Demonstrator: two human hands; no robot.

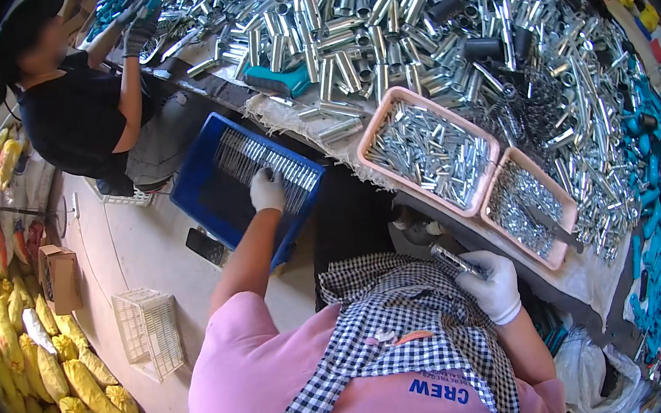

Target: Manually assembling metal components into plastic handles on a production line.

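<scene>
My left hand (268, 191), in a white glove, reaches into a blue crate (200, 168). Its drawn-together fingers touch a row of slim metal rods (282, 171) lying side by side inside; whatever is between them is hidden. Close to my apron, my right hand (493, 287), also gloved in white, is closed around a small bundle of metal rods (457, 260) whose ends stick out past the fingers. Just beyond that hand, on the table edge, sit a pink tub (367, 159) of small metal pins and a second pink tub (567, 222) of smaller metal parts.
Loose metal tubes (340, 75) are heaped across the table, with teal handles (657, 210) along the right. A co-worker (79, 113) in black sits at the upper left. On the floor are a white basket (147, 329), a phone (206, 245) and yellow sacks (81, 382).
</scene>
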